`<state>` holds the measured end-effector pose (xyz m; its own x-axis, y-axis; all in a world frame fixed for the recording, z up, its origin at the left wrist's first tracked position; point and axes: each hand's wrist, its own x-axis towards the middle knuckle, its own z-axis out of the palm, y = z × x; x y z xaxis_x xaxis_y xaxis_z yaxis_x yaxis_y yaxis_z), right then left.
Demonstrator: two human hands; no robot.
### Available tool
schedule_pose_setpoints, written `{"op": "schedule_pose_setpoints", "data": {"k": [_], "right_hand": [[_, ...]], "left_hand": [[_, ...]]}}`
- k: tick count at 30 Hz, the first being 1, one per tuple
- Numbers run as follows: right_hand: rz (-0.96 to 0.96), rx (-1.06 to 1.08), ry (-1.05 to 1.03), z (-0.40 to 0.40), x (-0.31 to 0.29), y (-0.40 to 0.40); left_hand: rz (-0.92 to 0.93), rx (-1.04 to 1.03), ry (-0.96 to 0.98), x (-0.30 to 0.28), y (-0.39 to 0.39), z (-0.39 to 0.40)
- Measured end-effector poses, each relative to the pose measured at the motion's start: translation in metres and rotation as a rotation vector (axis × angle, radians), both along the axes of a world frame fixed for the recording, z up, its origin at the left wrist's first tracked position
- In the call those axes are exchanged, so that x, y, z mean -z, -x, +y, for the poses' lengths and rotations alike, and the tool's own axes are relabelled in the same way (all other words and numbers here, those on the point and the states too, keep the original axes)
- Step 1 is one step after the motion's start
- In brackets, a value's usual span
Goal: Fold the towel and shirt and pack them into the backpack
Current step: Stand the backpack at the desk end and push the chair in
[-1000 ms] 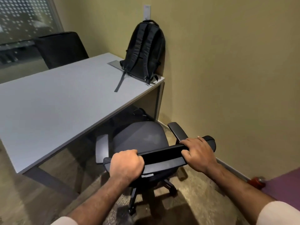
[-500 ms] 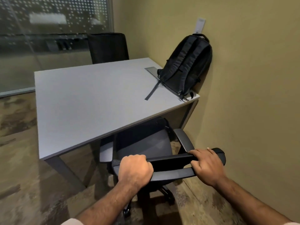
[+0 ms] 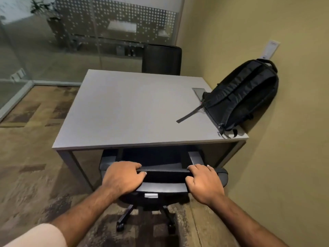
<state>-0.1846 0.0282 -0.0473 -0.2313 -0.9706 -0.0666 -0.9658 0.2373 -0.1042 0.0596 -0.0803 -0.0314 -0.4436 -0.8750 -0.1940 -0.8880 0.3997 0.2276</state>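
So both hands are wrapped around the top edge of a black office chair with a mesh back [image 3: 164,175], left hand [image 3: 122,176] gripping near the left end and right hand [image 3: 204,182] clamped near the right end, thumbs underneath. That chair's seat sits tucked under a square grey table [image 3: 128,111]. Over on the table's far right corner, a black fabric backpack [image 3: 243,97] leans upright against the yellowish wall [image 3: 284,157], straps facing out, one loose strap trailing across the tabletop. Another dark chair [image 3: 162,59] sits at the far side, in front of a dotted glass partition [image 3: 89,29]. Patchy brown carpet [image 3: 32,157] covers the floor. No towel or shirt in view.
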Motion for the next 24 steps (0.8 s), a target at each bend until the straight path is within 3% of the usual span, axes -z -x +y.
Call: {"op": "schedule_pose_setpoints", "data": {"k": [12,24], "right_hand": [[-0.014,-0.105,-0.006,-0.069,-0.004,0.033],[-0.018,-0.082,-0.033,-0.140,-0.010,0.042]], "left_hand": [[0.022,-0.135,-0.032,0.001,0.027,-0.045],[0.097,-0.115,-0.050,0.007,0.033,-0.110]]}}
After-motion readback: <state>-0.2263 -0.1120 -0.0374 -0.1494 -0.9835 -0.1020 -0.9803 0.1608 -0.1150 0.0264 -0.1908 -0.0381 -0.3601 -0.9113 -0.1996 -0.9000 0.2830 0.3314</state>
